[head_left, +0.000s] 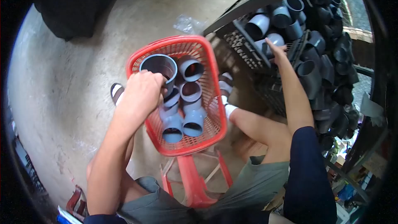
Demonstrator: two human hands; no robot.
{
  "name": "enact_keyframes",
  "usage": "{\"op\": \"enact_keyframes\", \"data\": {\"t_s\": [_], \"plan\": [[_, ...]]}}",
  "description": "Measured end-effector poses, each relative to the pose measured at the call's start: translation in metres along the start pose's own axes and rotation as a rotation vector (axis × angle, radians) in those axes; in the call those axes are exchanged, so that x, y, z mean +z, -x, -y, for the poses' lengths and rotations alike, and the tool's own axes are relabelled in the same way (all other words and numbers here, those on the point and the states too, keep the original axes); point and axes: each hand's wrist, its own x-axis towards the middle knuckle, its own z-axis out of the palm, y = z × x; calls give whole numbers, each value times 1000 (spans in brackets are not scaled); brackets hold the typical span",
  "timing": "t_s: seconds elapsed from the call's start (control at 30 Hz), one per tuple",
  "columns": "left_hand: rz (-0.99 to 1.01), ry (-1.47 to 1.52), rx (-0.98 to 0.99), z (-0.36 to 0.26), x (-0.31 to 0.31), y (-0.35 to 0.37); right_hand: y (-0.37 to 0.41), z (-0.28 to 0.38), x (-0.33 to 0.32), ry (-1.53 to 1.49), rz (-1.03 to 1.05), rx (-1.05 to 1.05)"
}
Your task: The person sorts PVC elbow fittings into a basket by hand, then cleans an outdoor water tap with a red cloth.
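My left hand (pixel 145 87) is closed on the near rim of a wide grey pipe fitting (pixel 158 65), its open end facing up. This fitting is at the left side of a red plastic basket (pixel 199 143). Beside and below it in the basket lie several grey elbow fittings (pixel 193 122). Off to the right, my right hand (pixel 277 53) reaches into a black crate (pixel 248 52). Its fingers close round a grey pipe fitting (pixel 262 46) near the crate's front side; some fingers are hidden.
The basket rests on a red plastic stool (pixel 192 182) between my legs. Several grey fittings (pixel 282 15) fill the crate, and darker ones (pixel 309 74) are piled to its right. A dark rack bar (pixel 265 1) crosses above the crate. Clear plastic wrap (pixel 188 25) lies on the floor.
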Motion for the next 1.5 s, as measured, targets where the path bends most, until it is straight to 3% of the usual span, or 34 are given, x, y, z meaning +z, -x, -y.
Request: {"op": "enact_keyframes", "data": {"t_s": [0.03,0.1,0.23,0.27,0.37,0.5,0.57,0.63,0.67,0.73,0.77,0.87,0.93,1.03,1.1,1.13,1.17,1.23,1.27,1.37,1.4,1.5], "plan": [[-20,6,-8,10,2,2,-6,4,15,130,-95,61],[-74,24,-17,25,8,5,-13,-3,32,219,-228,-20],[102,191,-183,32,3,-1,-7,5,22,165,-298,-74],[166,215,-195,36,6,-2,-3,11,7,76,-219,-94],[49,227,-169,37,23,5,-25,10,-26,-147,-79,-100],[239,341,-124,46,54,8,76,48,-80,-229,105,-104],[291,270,-62,49,90,12,105,47,-107,-279,166,-149],[450,234,-131,39,114,16,117,27,-131,-351,243,-265],[467,261,-130,41,134,19,178,34,-142,-334,216,-251],[621,330,-137,47,156,17,211,9,-150,-474,389,-307],[627,403,-169,54,170,17,246,4,-152,-446,410,-276],[689,642,-307,60,181,19,303,-38,-109,-289,536,-490],[651,682,-343,55,180,22,334,-67,-70,-172,663,-633],[601,619,-341,52,174,27,344,-93,-13,90,733,-354],[575,544,-318,47,172,31,344,-114,19,148,707,-431],[455,412,-166,47,176,35,348,-107,18,252,718,-425],[432,274,-110,46,182,39,343,-126,32,291,670,-515],[375,-11,-3,33,162,45,347,-131,36,396,655,-495],[290,-48,56,35,166,48,348,-136,41,367,657,-475],[370,-162,70,20,132,45,347,-148,56,304,670,-439],[309,-225,69,12,119,45,348,-150,60,302,675,-445],[33,-45,181,-13,61,35,354,-152,58,321,709,-533]]}}
